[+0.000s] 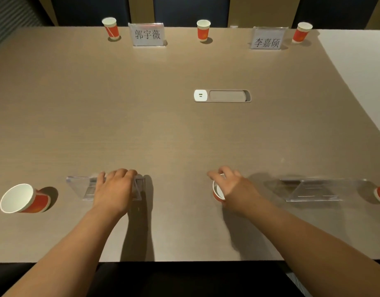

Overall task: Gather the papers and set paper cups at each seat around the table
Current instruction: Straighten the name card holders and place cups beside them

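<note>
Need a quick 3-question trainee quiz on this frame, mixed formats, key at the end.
1. Count: how many red paper cups stand along the far edge of the table?
2. True or false: the left hand rests on a clear name stand.
3. Multiple choice: the right hand has its grip on A) a name card, B) a red paper cup, C) the power socket.

Key:
1. Three: far left cup, far middle cup, far right cup.
2. True.
3. B.
</note>
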{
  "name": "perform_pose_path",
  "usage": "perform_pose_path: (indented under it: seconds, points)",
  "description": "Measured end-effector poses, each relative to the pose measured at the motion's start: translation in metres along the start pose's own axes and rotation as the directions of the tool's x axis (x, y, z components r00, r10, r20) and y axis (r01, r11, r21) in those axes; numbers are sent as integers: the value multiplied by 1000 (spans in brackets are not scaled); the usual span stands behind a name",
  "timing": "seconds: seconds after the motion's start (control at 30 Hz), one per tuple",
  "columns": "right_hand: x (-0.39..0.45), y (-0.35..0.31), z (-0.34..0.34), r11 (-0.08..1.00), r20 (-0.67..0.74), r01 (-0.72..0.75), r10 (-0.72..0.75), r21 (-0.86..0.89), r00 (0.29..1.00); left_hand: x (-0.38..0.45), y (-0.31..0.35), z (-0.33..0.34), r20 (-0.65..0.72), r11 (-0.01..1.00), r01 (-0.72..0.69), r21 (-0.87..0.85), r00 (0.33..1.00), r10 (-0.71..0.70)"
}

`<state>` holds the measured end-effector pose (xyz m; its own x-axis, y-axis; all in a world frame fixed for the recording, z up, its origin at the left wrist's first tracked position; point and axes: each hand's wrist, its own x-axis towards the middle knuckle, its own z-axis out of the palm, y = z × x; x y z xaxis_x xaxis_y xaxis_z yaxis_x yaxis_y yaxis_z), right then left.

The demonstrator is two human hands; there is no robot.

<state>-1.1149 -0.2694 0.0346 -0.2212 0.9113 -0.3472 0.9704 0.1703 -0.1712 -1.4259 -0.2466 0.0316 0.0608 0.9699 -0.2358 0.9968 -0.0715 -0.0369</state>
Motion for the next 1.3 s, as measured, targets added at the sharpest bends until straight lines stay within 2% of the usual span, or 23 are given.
perform_pose_path:
  seconds: [0.3,0.47,0.57,0.63,0.7,0.83,1.03,1.17,1.3]
  points:
    - [9,-8,13,991,33,-82,78,105,996,11,-3,13,23,1000,-24,16,999,23]
    - [2,-23,-2,993,49,-88,92,-77,995,-8,-10,4,-62,989,-68,-128,996,61]
    - [-5,-56,-12,996,-119,-38,28,-77,993,-32,-28,-4,-220,974,-174,-142,965,140]
    - [-10,-91,-13,996,-316,84,-71,30,946,-46,-50,-8,-283,956,-238,-173,941,183]
    - [-12,-132,-15,973,-420,197,-131,118,898,-60,-78,-13,-307,940,-254,-229,935,178]
    - [-8,-229,-15,953,-375,273,-207,131,904,-83,-162,-22,-229,949,-220,-225,959,168]
    - [6,-330,-6,956,-373,258,-190,142,908,-92,-252,-36,-175,964,-139,-229,980,99]
    - [24,-358,-13,989,-318,135,-108,66,942,-79,-281,-34,-94,967,-41,-253,995,18]
    - [57,-356,-11,1000,-215,-9,5,-19,977,-53,-284,-23,102,966,72,-248,994,-48]
